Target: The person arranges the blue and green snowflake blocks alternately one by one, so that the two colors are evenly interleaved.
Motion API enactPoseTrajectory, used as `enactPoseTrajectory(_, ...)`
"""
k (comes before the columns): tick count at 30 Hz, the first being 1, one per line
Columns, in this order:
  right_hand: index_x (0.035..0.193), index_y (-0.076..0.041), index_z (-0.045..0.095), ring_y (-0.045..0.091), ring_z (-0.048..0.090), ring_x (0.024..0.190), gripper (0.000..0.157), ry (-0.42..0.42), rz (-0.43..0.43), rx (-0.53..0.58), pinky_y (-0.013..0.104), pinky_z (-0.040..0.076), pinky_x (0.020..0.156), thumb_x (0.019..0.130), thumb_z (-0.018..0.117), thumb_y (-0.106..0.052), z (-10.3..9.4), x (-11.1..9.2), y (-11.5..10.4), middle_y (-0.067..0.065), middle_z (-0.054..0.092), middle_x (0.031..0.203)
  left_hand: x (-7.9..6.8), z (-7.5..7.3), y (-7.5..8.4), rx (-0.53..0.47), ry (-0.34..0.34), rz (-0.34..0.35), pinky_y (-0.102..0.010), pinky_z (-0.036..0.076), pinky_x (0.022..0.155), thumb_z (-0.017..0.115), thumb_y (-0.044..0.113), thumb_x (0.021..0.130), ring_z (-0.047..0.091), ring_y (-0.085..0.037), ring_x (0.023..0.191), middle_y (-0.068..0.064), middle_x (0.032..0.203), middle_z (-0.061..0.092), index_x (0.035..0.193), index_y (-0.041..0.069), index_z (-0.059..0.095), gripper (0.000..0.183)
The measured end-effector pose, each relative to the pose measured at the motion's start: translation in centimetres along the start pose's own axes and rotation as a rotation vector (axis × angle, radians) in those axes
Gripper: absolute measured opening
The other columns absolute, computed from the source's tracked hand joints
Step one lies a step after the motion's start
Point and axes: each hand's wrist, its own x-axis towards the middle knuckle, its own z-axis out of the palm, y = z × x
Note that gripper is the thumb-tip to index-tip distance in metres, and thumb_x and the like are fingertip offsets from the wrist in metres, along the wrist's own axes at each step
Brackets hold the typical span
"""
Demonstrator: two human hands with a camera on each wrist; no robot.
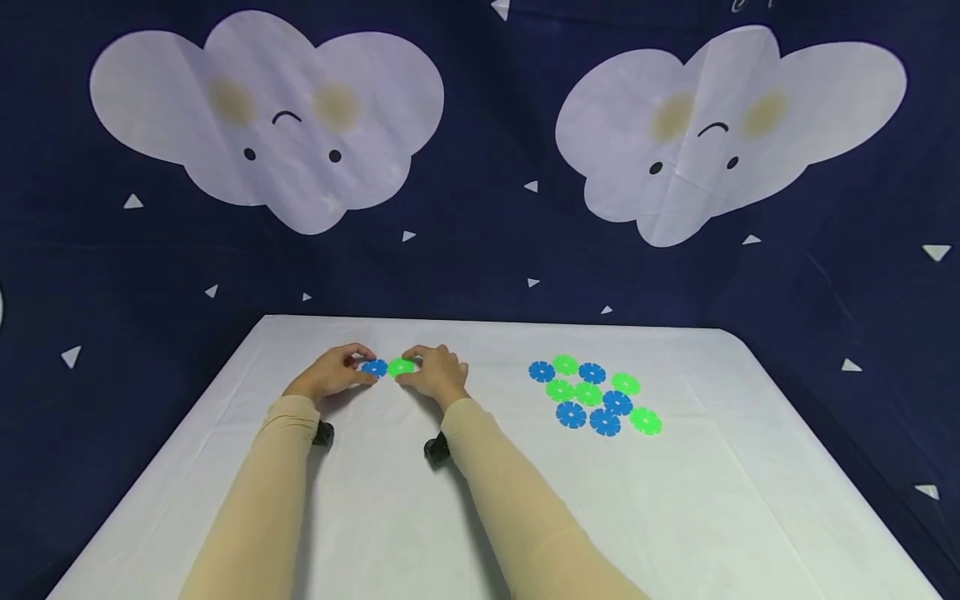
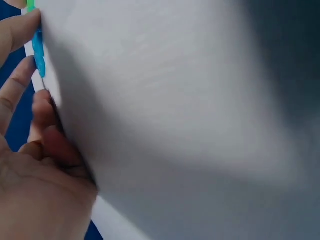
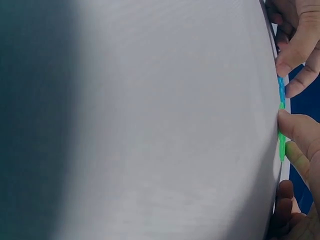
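Beige sleeves (image 1: 513, 500) lie nearest my remote camera, stretched over the white worktop (image 1: 390, 517). Loose discs (image 1: 588, 394) sit toward its right edge. By the far edge, left of middle, my left hand (image 1: 330, 372) pinches a blue disc (image 1: 374, 367) and my right hand (image 1: 437, 373) a green disc (image 1: 401, 367), rims meeting. Both look light, stiff, perhaps slippery; I'd grip opposite rims.

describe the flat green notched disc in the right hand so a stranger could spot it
On the white-covered table, left of the scattered blue and green notched discs, the bare right hand pinches a flat green notched disc. Beside it is a blue notched disc in the bare left hand; this is the only green one held.
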Motion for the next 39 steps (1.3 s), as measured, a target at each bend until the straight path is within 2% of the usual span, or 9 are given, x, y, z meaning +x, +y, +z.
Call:
enactPoseTrajectory(6,0.14,-0.036,0.071,0.029,0.062,0.122,0.052,-0.041,-0.003,0.028,0.044,0.044,0.095,0.091,0.083,-0.051,-0.2,-0.3,0.1,0.009,0.066,0.136,0.1,0.0,0.5,0.094,-0.059,0.01,-0.034,0.046,0.08,0.083,0.025,0.091,0.055,-0.029,0.097,-0.024,0.119,0.061,0.137,0.007,0.06,0.054)
enactPoseTrajectory(9,0.144,-0.032,0.067,0.032,0.061,0.134,0.057,-0.071,-0.021,0.088,0.051,0.044,0.109,0.092,0.084,-0.046,-0.9,-0.2,0.2,0.007,0.066,0.148,0.2,0.0,0.8,0.131,-0.054,0.041,-0.035,0.048,0.08,0.084,0.025,0.09,0.056,-0.03,0.099,-0.026,0.12,0.061,0.135,0.005,0.061,0.055)
enactPoseTrajectory(11,0.146,-0.027,0.066,0.032,0.059,0.141,0.059,-0.106,-0.039,0.155,0.057,0.043,0.118,0.093,0.084,-0.041,-1.5,0.1,0.5,0.007,0.063,0.154,0.4,0.0,0.9,0.168,-0.045,0.061,-0.04,0.05,0.085,0.085,0.026,0.088,0.055,-0.032,0.104,-0.027,0.121,0.06,0.135,0.005,0.062,0.056)
enactPoseTrajectory(13,0.146,-0.021,0.065,0.031,0.059,0.141,0.058,-0.143,-0.055,0.234,0.058,0.044,0.121,0.093,0.083,-0.037,-2.2,0.4,1.0,0.008,0.064,0.153,0.6,0.1,1.2,0.195,-0.04,0.083,-0.048,0.053,0.092,0.086,0.027,0.088,0.056,-0.036,0.111,-0.029,0.125,0.06,0.136,0.005,0.063,0.057)
enactPoseTrajectory(15,0.143,-0.016,0.067,0.031,0.063,0.136,0.054,-0.17,-0.07,0.291,0.052,0.049,0.118,0.094,0.082,-0.033,-3.0,0.7,1.9,0.012,0.067,0.147,0.9,0.1,1.6,0.221,-0.042,0.1,-0.056,0.052,0.102,0.087,0.028,0.088,0.057,-0.043,0.121,-0.032,0.131,0.06,0.138,0.005,0.064,0.06)
enactPoseTrajectory(18,0.138,-0.013,0.07,0.03,0.066,0.122,0.048,-0.182,-0.091,0.32,0.043,0.056,0.104,0.095,0.081,-0.031,-4.6,1.0,3.6,0.015,0.07,0.136,1.2,0.2,2.2,0.245,-0.047,0.115,-0.067,0.05,0.108,0.087,0.031,0.089,0.058,-0.049,0.13,-0.035,0.139,0.059,0.143,0.005,0.063,0.064)
enactPoseTrajectory(24,0.138,-0.012,0.07,0.029,0.066,0.12,0.045,-0.157,-0.106,0.239,0.042,0.056,0.102,0.098,0.079,-0.03,-8.7,1.3,7.8,0.016,0.069,0.135,1.4,0.6,2.9,0.259,-0.04,0.123,-0.08,0.042,0.107,0.087,0.034,0.088,0.059,-0.05,0.134,-0.032,0.143,0.062,0.145,0.01,0.066,0.065)
enactPoseTrajectory(33,0.144,-0.01,0.066,0.039,0.061,0.135,0.048,-0.164,-0.033,0.096,0.053,0.052,0.114,0.1,0.076,-0.03,-14.7,0.7,14.3,0.021,0.064,0.145,1.8,1.4,3.4,0.263,-0.003,0.186,-0.074,0.048,0.104,0.09,0.03,0.086,0.062,-0.044,0.126,-0.026,0.134,0.066,0.136,0.011,0.074,0.056)
enactPoseTrajectory(39,0.147,-0.011,0.064,0.04,0.058,0.138,0.053,-0.211,0.027,-0.008,0.058,0.049,0.118,0.099,0.077,-0.029,-16.8,-0.1,17.6,0.023,0.06,0.15,1.9,1.7,3.8,0.258,-0.004,0.158,-0.077,0.042,0.107,0.089,0.029,0.088,0.06,-0.042,0.128,-0.022,0.134,0.063,0.136,0.012,0.074,0.052)
